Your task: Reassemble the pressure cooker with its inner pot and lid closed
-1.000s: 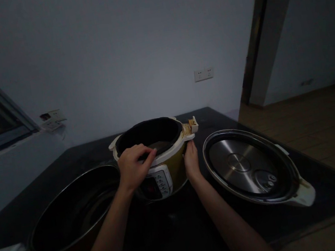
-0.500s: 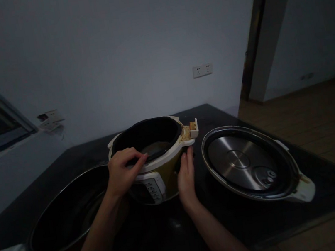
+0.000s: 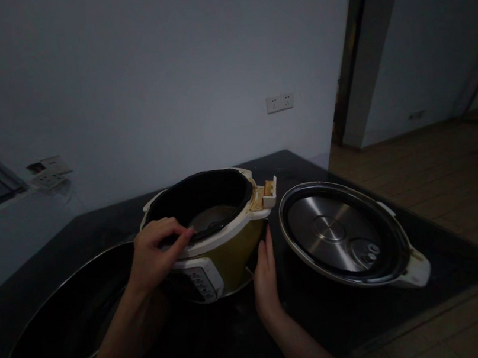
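A yellow-green rice cooker body (image 3: 232, 252) with a white rim and a control panel stands tilted toward me on the black counter (image 3: 323, 322). My left hand (image 3: 154, 257) grips its near rim, fingers curled over the edge. My right hand (image 3: 266, 276) lies flat and open against the cooker's right side, fingers stretched upward. The cooker's dark inside shows a round plate at the bottom.
The cooker's lid (image 3: 346, 235) lies upside down to the right, steel inner plate up. A large dark inner pot (image 3: 63, 325) lies on the left. Wall sockets (image 3: 279, 102) sit on the grey wall; a doorway and wooden floor (image 3: 444, 172) are at right.
The cooker has tipped and turned toward the left, its panel swinging leftward. My right hand slid down its side, and my left hand moved left with the rim.
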